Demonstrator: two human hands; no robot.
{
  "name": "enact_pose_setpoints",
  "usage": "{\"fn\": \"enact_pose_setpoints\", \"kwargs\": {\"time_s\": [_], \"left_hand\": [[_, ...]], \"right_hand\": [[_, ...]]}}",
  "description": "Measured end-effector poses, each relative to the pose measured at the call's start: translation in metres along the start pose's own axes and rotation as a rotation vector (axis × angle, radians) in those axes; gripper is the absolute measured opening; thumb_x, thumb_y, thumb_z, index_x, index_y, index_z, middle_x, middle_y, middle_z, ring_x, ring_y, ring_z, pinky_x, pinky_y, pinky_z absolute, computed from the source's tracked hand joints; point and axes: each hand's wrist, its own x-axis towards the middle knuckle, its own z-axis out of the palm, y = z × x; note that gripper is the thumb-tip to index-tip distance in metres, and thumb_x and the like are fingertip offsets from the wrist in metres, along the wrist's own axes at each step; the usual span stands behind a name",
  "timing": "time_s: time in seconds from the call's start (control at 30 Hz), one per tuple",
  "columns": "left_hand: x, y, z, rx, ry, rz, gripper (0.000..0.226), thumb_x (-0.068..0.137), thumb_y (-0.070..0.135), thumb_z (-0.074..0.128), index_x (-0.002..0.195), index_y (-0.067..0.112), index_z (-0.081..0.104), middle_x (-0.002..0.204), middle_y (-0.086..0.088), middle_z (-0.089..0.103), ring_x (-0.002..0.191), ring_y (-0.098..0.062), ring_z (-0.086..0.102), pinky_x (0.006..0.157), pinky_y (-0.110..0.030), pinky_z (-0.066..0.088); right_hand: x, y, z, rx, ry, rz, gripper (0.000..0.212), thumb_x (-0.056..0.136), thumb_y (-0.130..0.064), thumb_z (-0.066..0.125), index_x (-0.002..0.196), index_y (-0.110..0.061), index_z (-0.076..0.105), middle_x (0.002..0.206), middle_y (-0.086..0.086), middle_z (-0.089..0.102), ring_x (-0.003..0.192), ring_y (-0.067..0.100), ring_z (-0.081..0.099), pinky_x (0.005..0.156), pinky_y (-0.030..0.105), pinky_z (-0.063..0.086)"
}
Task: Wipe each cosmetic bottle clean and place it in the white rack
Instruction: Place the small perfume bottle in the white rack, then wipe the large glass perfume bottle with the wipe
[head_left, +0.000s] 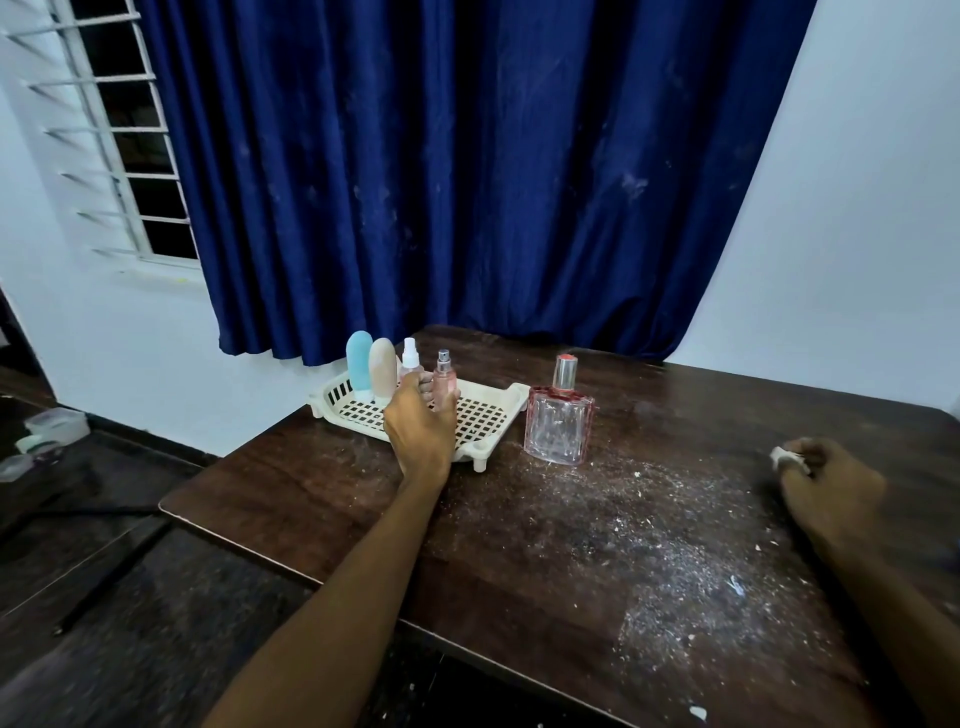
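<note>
Left hand (421, 428), grip curled round slim pink spray bottle (445, 383) upright in white rack (488, 422), beside clear spray bottle (410, 359), blue tube (359, 366), beige tube (383, 371); right hand (826, 488), grip clenched on white wad (787, 457), on dusty tabletop (519, 545); 1 large pink perfume bottle (558, 431) upright just beside rack

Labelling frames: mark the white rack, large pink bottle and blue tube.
white rack (485, 418), head view, grid floor.
large pink bottle (558, 431), head view, glass body.
blue tube (359, 364), head view, upper body.
</note>
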Motion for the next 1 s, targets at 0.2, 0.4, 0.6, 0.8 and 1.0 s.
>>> {"fn": "enact_pose_setpoints", "kwargs": {"time_s": [0.2,0.4,0.6,0.8,1.0], "left_hand": [[-0.001,-0.002,0.0,0.015,-0.006,-0.003,0.032,0.083,0.027,0.079,0.107,0.009,0.066,0.093,-0.007,0.075,0.086,-0.019,0.072,0.082,-0.033,0.056],[0.0,-0.002,0.0,0.046,-0.045,-0.033,0.044,0.078,0.025,0.083,0.115,0.009,0.064,0.097,-0.007,0.076,0.091,-0.02,0.072,0.087,-0.036,0.056],[0.0,-0.004,0.0,0.058,-0.056,-0.05,0.051,0.079,0.029,0.083,0.121,0.009,0.063,0.098,-0.006,0.076,0.092,-0.019,0.072,0.087,-0.041,0.058],[-0.007,0.006,-0.016,-0.004,0.031,-0.076,0.046,0.079,0.035,0.082,0.115,0.01,0.068,0.098,-0.004,0.075,0.088,-0.014,0.069,0.084,-0.028,0.054],[-0.017,0.054,-0.011,-0.237,-0.15,0.351,0.023,0.094,0.02,0.067,0.115,0.011,0.071,0.107,0.002,0.072,0.093,0.001,0.065,0.083,-0.015,0.053]], "right_hand": [[0.0,0.0,0.002,0.01,0.015,0.013,0.009,0.088,-0.006,0.067,0.096,-0.002,0.071,0.09,0.022,0.072,0.09,0.036,0.067,0.095,0.04,0.047],[0.001,0.003,0.003,0.018,0.025,0.028,0.008,0.088,-0.009,0.068,0.094,-0.005,0.071,0.088,0.021,0.072,0.087,0.035,0.067,0.093,0.041,0.048],[0.001,0.001,0.002,0.023,0.017,0.024,0.008,0.089,-0.006,0.067,0.094,-0.002,0.07,0.089,0.022,0.072,0.09,0.035,0.067,0.095,0.039,0.046],[0.001,0.0,0.004,0.041,0.013,0.022,0.008,0.09,-0.007,0.066,0.095,-0.002,0.07,0.09,0.02,0.071,0.09,0.033,0.066,0.096,0.036,0.045],[0.0,-0.001,0.004,0.049,0.014,0.017,0.007,0.089,-0.004,0.065,0.092,-0.001,0.07,0.09,0.019,0.072,0.089,0.031,0.066,0.092,0.031,0.043]]}}
